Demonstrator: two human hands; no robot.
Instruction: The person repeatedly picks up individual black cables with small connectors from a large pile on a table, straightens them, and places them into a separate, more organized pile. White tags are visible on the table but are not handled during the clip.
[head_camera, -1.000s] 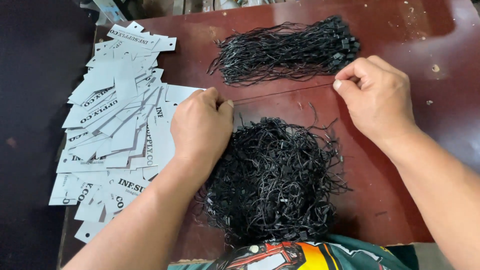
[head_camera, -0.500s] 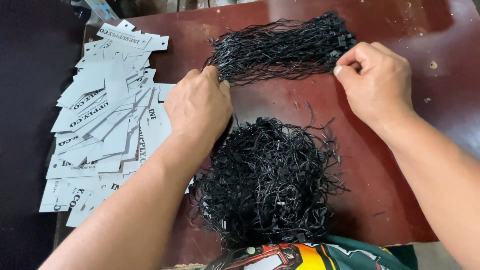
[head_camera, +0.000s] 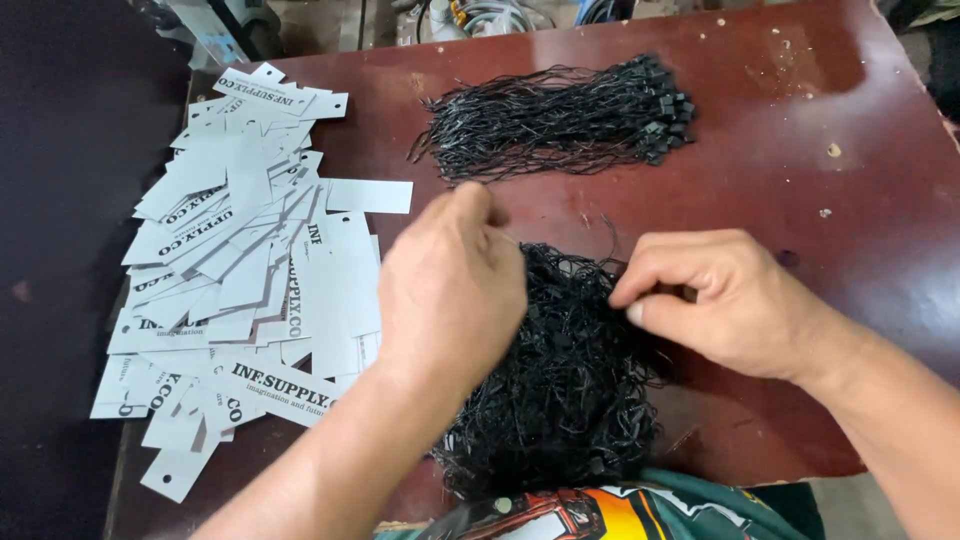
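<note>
dark red table (head_camera: 800, 120), left hand (head_camera: 450, 290) and right hand (head_camera: 720, 300) both pinching strands from tangled black cord heap (head_camera: 570, 400)

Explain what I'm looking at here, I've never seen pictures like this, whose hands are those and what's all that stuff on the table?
There is no machine here. The picture comes from a camera worn on a person's head, looking down at that person's own two bare hands over a dark red table.

On the table's left side lies a loose heap of white paper tags with black print. At the far side lies a tidy bundle of black strings, all laid the same way. Close to the person sits a tangled pile of black strings.

The left hand is over the tangled pile, fingers pinched together, seemingly on a thin string. The right hand pinches at the pile's right edge. A sliver of the person's colourful shirt shows at the bottom.
</note>
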